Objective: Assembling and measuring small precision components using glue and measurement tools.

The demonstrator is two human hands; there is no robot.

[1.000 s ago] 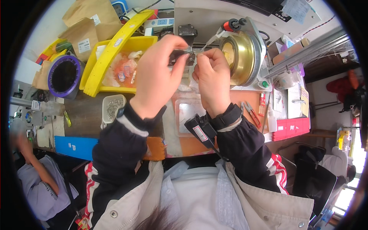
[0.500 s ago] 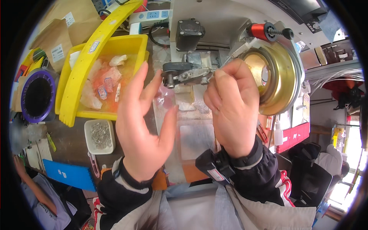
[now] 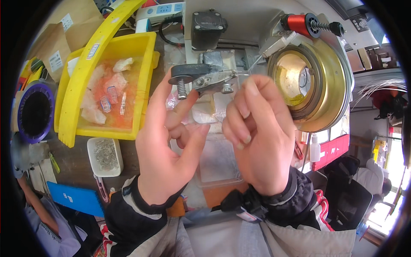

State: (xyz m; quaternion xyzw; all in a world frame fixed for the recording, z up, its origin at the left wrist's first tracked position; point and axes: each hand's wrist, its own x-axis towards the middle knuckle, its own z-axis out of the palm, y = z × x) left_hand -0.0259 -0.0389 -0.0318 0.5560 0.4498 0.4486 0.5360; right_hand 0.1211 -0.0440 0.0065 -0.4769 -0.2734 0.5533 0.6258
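A small metal clamp fixture (image 3: 210,80) with a black wheel and a spring-loaded screw juts out of the bench machine in front of me. My left hand (image 3: 162,158) is at its left, fingers apart, with the fingertips partly hidden behind the wheel and clamp; nothing shows in its grasp. At the clamp's right end, my right hand (image 3: 265,137) has thumb and forefinger pinched together, its other fingers curled. Whatever it pinches is too fine to make out. A thin metal rod (image 3: 255,63) slants down toward the clamp tip, just above the right fingertips.
Right of the clamp stands a large brass-coloured drum (image 3: 323,107), below a red wire spool (image 3: 299,25). A yellow bin (image 3: 144,122) with bags and red strands lies left, near a white dish (image 3: 91,156) of small metal pieces. Other people sit at both sides.
My right hand has drawn slightly down from the clamp tip, its curled fingers loosening a little. My left hand has moved closer under the wheel. The view has shifted slightly.
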